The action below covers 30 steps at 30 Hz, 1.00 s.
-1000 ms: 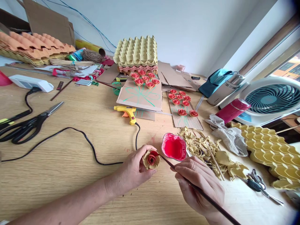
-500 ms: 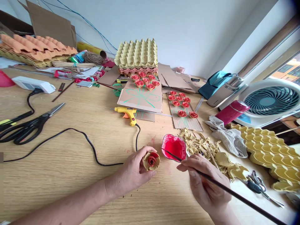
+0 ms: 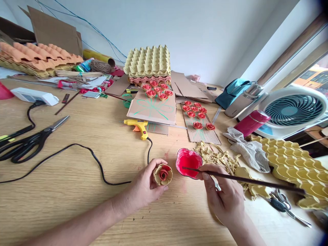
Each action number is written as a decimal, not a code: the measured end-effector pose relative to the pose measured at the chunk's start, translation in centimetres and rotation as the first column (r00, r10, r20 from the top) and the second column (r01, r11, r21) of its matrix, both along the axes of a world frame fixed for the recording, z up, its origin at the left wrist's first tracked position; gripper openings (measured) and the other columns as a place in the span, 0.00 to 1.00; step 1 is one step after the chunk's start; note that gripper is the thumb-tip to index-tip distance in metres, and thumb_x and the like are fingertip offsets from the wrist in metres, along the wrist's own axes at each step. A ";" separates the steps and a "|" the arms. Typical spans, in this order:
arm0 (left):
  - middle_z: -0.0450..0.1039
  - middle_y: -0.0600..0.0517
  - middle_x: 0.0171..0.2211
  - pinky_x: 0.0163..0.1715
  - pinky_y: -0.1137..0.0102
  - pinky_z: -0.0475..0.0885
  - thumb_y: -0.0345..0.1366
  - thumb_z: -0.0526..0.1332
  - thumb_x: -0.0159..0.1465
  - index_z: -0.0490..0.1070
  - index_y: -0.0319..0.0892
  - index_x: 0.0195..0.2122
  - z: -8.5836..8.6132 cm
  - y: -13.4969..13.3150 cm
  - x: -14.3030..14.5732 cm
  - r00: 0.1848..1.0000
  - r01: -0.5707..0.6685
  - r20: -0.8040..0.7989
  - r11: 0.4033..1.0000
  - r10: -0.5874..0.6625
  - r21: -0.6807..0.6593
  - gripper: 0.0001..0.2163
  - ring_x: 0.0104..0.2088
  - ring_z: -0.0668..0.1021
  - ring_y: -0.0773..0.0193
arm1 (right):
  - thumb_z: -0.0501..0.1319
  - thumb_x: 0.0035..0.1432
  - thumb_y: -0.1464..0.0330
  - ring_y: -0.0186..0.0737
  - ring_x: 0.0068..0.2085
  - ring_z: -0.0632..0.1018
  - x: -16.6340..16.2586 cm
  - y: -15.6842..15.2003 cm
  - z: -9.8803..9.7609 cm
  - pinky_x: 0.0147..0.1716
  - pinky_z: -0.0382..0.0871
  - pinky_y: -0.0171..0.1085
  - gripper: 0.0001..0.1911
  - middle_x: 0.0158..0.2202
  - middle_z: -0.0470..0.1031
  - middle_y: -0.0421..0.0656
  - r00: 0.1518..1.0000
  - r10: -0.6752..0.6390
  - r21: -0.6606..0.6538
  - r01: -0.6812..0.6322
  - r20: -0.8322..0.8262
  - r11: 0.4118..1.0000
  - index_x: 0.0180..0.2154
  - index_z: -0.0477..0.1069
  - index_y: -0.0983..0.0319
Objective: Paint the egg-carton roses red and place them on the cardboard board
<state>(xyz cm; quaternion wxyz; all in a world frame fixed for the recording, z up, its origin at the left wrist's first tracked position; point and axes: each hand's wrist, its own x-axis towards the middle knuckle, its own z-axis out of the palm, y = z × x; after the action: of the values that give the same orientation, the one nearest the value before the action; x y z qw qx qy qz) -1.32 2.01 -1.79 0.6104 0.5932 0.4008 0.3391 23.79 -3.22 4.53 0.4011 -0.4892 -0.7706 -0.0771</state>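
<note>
My left hand [image 3: 147, 186] is closed around a paper rose [image 3: 163, 175] cut from egg-carton pulp. The rose's centre and one upper petal are red, while its other petals are bare tan. Between the fingers of my right hand [image 3: 225, 194] is a long dark paintbrush [image 3: 246, 178]. The brush's tip is over the red paint inside a small wavy-edged bowl [image 3: 178, 168]; whether it touches the paint I cannot tell. Red-painted roses [image 3: 197, 125] stand on a cardboard strip beyond the bowl, and more roses [image 3: 163, 96] sit on a cardboard sheet behind.
A yellow glue gun [image 3: 138, 126] lies with its cord running across the table. Black scissors [image 3: 33, 140] are at left. Pulp scraps [image 3: 220, 155], a yellow egg tray [image 3: 289, 164], keys [image 3: 282, 205], a pink bottle [image 3: 252, 123] and a fan [image 3: 292, 109] are at right. Egg trays [image 3: 147, 61] are stacked behind.
My right hand has swung the paintbrush to a flatter angle, its tip moving right and lower over the paint. My left hand still holds the rose, nearly unmoved. The view has shifted slightly.
</note>
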 end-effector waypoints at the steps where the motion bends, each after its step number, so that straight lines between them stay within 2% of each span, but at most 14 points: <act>1: 0.78 0.48 0.46 0.26 0.73 0.75 0.33 0.70 0.58 0.70 0.45 0.56 -0.2 0.0 0.0 1.000 0.002 -0.003 1.000 -0.002 0.023 0.25 0.37 0.78 0.60 | 0.57 0.82 0.68 0.38 0.31 0.87 -0.1 0.0 0.0 0.33 0.79 0.35 0.09 0.35 0.86 0.39 1.000 -0.013 0.007 0.012 0.015 1.000 0.46 0.75 0.56; 5: 0.81 0.48 0.48 0.39 0.68 0.79 0.32 0.70 0.58 0.72 0.45 0.56 -0.9 0.1 -0.2 1.000 0.004 -0.004 0.994 -0.003 0.109 0.23 0.44 0.82 0.56 | 0.56 0.82 0.69 0.37 0.29 0.85 -0.2 0.2 -0.2 0.32 0.77 0.34 0.09 0.35 0.86 0.38 0.999 -0.035 0.015 0.035 0.030 0.999 0.44 0.74 0.56; 8: 0.82 0.48 0.48 0.45 0.66 0.79 0.32 0.71 0.59 0.73 0.46 0.57 -1.4 0.1 -0.3 1.000 0.005 -0.022 0.991 -0.002 0.136 0.23 0.45 0.83 0.56 | 0.57 0.81 0.69 0.37 0.28 0.85 -0.3 0.4 -0.3 0.31 0.76 0.33 0.09 0.34 0.85 0.38 0.999 -0.040 0.015 0.039 0.027 0.999 0.45 0.74 0.57; 14: 0.84 0.49 0.47 0.46 0.66 0.79 0.32 0.70 0.60 0.74 0.46 0.57 -1.6 0.0 -0.4 0.999 0.018 -0.051 0.987 -0.010 0.159 0.23 0.44 0.84 0.56 | 0.60 0.80 0.68 0.36 0.28 0.85 0.0 0.4 -0.5 0.31 0.77 0.33 0.09 0.33 0.85 0.38 0.999 -0.053 -0.002 0.053 -0.008 0.999 0.42 0.74 0.56; 19: 0.85 0.48 0.47 0.44 0.66 0.80 0.31 0.70 0.60 0.77 0.46 0.57 -1.1 0.0 -0.4 0.994 0.047 -0.109 0.979 -0.026 0.196 0.22 0.43 0.85 0.56 | 0.63 0.78 0.69 0.36 0.28 0.86 0.5 -0.5 -1.2 0.31 0.78 0.32 0.06 0.34 0.87 0.38 0.972 -0.099 -0.039 0.092 -0.215 0.995 0.44 0.77 0.56; 21: 0.85 0.48 0.46 0.44 0.65 0.80 0.30 0.69 0.60 0.77 0.45 0.56 -0.7 0.0 -0.4 0.991 0.058 -0.131 0.974 -0.030 0.217 0.21 0.43 0.85 0.55 | 0.63 0.78 0.70 0.37 0.30 0.88 0.4 -0.8 -1.5 0.31 0.79 0.32 0.05 0.35 0.88 0.39 0.952 -0.049 -0.064 0.031 -0.302 0.997 0.47 0.79 0.55; 24: 0.86 0.47 0.49 0.46 0.65 0.80 0.30 0.69 0.61 0.78 0.45 0.55 0.0 0.0 -0.3 0.987 0.084 -0.154 0.965 -0.046 0.250 0.20 0.46 0.86 0.54 | 0.62 0.79 0.71 0.40 0.36 0.90 -0.1 -1.0 -1.8 0.38 0.84 0.34 0.08 0.38 0.89 0.41 0.925 0.061 -0.076 -0.096 -0.374 0.993 0.50 0.79 0.55; 27: 0.86 0.45 0.52 0.48 0.64 0.81 0.29 0.69 0.61 0.78 0.45 0.57 0.2 -0.1 -0.4 0.986 0.092 -0.159 0.958 -0.049 0.271 0.22 0.49 0.87 0.52 | 0.62 0.78 0.73 0.41 0.39 0.91 -0.8 -1.0 -1.7 0.43 0.85 0.35 0.09 0.40 0.90 0.41 0.927 0.131 -0.064 -0.163 -0.350 0.985 0.53 0.78 0.56; 30: 0.85 0.45 0.51 0.51 0.63 0.81 0.29 0.70 0.61 0.78 0.45 0.59 0.0 -0.1 -0.4 0.986 0.098 -0.156 0.950 -0.053 0.297 0.23 0.50 0.87 0.51 | 0.61 0.78 0.74 0.40 0.39 0.90 -1.3 -0.8 -1.5 0.42 0.85 0.35 0.10 0.40 0.89 0.42 0.935 0.171 -0.048 -0.195 -0.312 0.980 0.54 0.77 0.56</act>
<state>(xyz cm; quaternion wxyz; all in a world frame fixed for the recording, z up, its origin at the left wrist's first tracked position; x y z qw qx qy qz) -1.73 1.92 -1.80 0.4937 0.7181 0.3644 0.3284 22.45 -4.00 3.03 0.5017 -0.4367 -0.7437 0.0675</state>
